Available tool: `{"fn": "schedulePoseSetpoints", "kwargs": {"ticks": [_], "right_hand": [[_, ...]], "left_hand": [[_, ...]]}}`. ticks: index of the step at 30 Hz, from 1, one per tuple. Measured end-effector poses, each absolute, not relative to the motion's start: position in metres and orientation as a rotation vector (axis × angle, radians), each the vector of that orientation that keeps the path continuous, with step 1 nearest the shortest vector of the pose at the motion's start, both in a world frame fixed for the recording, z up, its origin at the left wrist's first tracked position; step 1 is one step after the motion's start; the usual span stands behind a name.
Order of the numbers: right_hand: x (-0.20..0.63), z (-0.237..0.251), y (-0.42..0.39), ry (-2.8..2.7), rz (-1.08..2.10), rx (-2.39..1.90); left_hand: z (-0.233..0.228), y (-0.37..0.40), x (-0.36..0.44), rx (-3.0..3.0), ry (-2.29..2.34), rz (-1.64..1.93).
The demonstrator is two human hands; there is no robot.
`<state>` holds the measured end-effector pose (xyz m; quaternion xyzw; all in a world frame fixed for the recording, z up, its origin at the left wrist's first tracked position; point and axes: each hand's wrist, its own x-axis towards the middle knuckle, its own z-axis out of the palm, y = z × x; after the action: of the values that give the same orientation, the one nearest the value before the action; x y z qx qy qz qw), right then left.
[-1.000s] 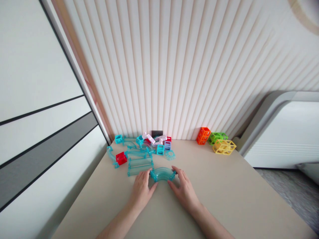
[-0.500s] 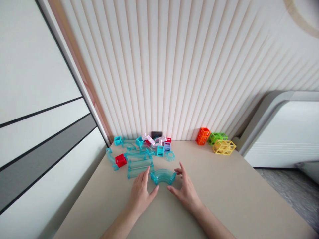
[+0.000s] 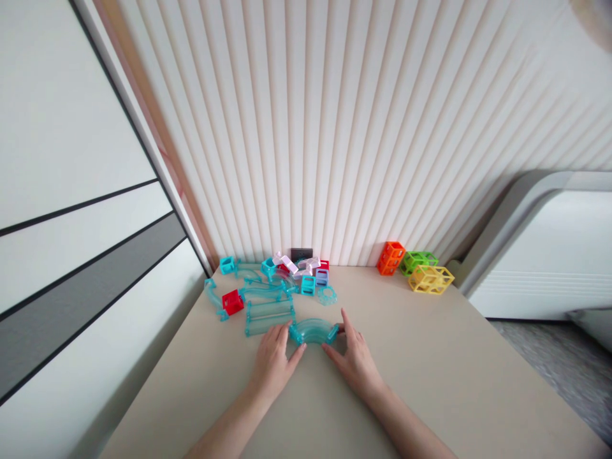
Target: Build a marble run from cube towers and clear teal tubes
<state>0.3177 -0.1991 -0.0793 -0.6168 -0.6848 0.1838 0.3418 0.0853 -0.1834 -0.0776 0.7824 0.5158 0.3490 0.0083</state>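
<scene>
A curved, see-through teal track piece (image 3: 314, 331) lies on the beige table (image 3: 430, 370), arched away from me. My left hand (image 3: 273, 360) pinches its left end between thumb and fingers. My right hand (image 3: 354, 360) grips its right end the same way. Just behind my left hand lies a straight teal track piece (image 3: 268, 317).
A pile of teal track parts, small cubes and a red cube (image 3: 233, 301) sits at the back left by the ribbed wall. An orange frame (image 3: 391, 258), a green frame (image 3: 419, 260) and a yellow frame (image 3: 431, 279) stand at the back right. A white cabinet (image 3: 545, 255) rises beyond the table's right side.
Half a second ago both hands had drawn back a little from the curved piece with fingers spread; now they have closed in on its two ends again.
</scene>
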Motion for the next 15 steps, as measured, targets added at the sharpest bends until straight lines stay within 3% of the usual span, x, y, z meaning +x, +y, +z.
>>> {"fn": "schedulePoseSetpoints", "kwargs": {"ticks": [15], "right_hand": [[0.313, -0.063, -0.199, -1.872, 0.498, -1.731]], "left_hand": [[-0.08, -0.186, 0.084, 2.466, 1.695, 0.996]]}}
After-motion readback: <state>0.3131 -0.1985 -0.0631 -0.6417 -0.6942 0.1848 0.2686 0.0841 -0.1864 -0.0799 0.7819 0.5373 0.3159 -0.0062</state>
